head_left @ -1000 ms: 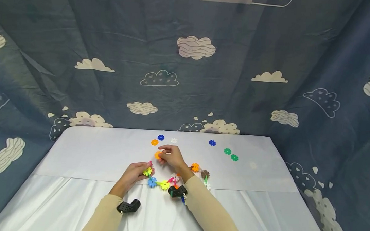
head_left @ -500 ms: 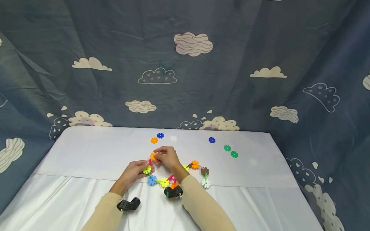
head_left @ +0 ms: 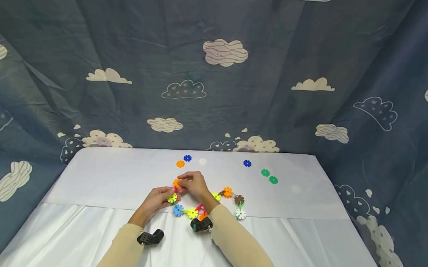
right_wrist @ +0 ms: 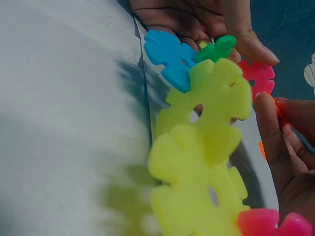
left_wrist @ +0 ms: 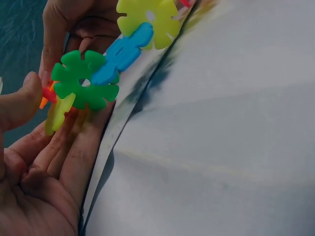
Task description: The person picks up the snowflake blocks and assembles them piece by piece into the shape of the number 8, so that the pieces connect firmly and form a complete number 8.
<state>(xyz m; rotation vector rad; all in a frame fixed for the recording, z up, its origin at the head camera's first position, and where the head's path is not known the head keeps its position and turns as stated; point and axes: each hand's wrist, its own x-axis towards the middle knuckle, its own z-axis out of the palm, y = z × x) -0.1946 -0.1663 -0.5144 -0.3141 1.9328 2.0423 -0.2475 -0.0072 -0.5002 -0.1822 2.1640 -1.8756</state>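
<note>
A chain of interlocked plastic snowflake discs lies on the white cloth. My left hand (head_left: 154, 202) holds its far left end, pinching the yellow disc (left_wrist: 60, 114) and the pink disc (right_wrist: 261, 77). Between thumb and fingers my right hand (head_left: 195, 186) pinches an orange disc (head_left: 177, 183), edge-on to the pink one. In the right wrist view the orange and pink discs meet; how deep the slots engage is hidden by fingers. From the yellow disc the chain runs on through a green disc (left_wrist: 93, 88), a blue disc (head_left: 178, 210) and another yellow disc (head_left: 192, 213).
The chain curves on under the right forearm to a white disc (head_left: 240, 213), a brown disc (head_left: 239, 200) and an orange one. Farther back lie loose discs: blue (head_left: 187, 158), orange (head_left: 180, 163), white (head_left: 202, 161), another blue (head_left: 247, 163), and green (head_left: 265, 172).
My right hand has brought the orange disc left and slightly down to the pink disc at the chain's end. The left hand has stayed nearly in place, still holding the chain.
</note>
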